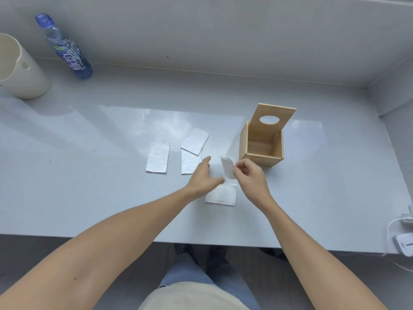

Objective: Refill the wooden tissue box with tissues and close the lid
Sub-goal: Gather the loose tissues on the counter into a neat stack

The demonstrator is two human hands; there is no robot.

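Observation:
The wooden tissue box [243,143] stands on the grey counter with nothing inside it. Its lid [273,113], which has an oval hole, is raised at the back. My right hand [250,175] pinches one folded white tissue [228,167] just in front of the box's left corner. My left hand [205,176] hovers open beside it, fingers spread, holding nothing. Another tissue [222,195] lies flat below my hands. Three more tissues lie to the left: one [158,158] alone, and two overlapping [194,140], [187,163].
A blue-labelled plastic bottle [67,50] and a cream jug [21,70] stand at the far left by the wall. A white charger with cable [403,240] sits at the counter's right edge. The counter's front edge [201,242] is close to my legs.

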